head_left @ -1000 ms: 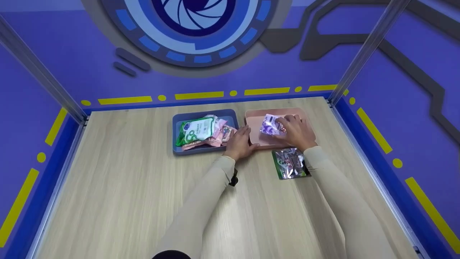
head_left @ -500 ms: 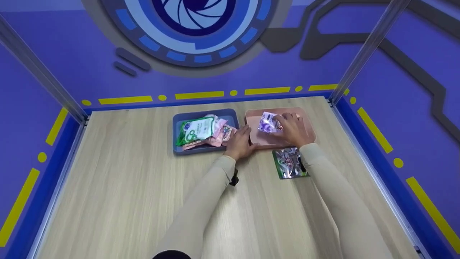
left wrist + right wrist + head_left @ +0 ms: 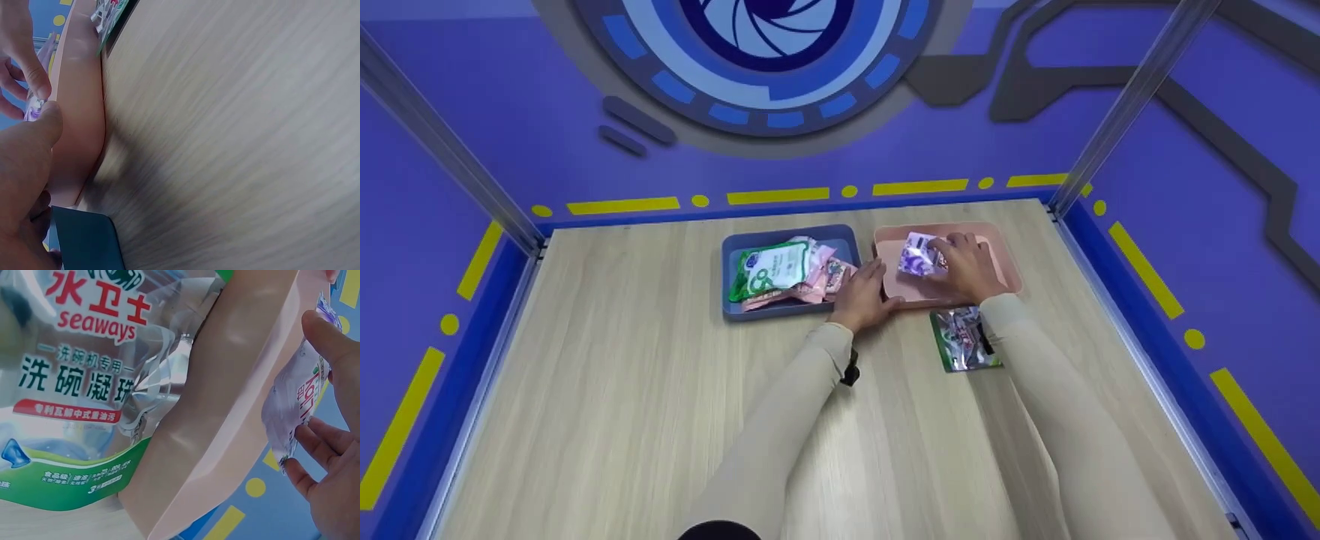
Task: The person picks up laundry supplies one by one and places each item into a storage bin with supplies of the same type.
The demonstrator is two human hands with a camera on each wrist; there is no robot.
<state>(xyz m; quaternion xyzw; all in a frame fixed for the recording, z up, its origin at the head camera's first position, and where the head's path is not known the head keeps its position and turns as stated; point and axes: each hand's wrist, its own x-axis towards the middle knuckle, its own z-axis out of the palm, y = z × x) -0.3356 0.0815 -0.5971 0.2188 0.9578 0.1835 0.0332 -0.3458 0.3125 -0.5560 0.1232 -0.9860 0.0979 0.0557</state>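
Observation:
My right hand (image 3: 969, 268) pinches a shiny purple packet (image 3: 916, 256) between thumb and fingers, over the pink tray (image 3: 895, 286). In the right wrist view the packet (image 3: 289, 391) tilts above the tray's rim. My left hand (image 3: 860, 296) rests where the pink tray meets the blue tray (image 3: 834, 238), its fingers extended forward along the two rims. Its thumb (image 3: 49, 121) lies by the pink tray's edge in the left wrist view. A silver and green pouch of dishwashing pods (image 3: 964, 341), marked "seaways", lies in front of the pink tray, partly behind my right sleeve.
Inside the blue tray lie several packets: a green and white one (image 3: 776, 268) on top, pink ones (image 3: 757, 302) below. The wooden tabletop (image 3: 645, 375) extends to the left and front. Blue printed panels (image 3: 510, 112) enclose the back and sides.
My right hand has shifted slightly left and back with the purple packet. My left hand keeps its place between the trays.

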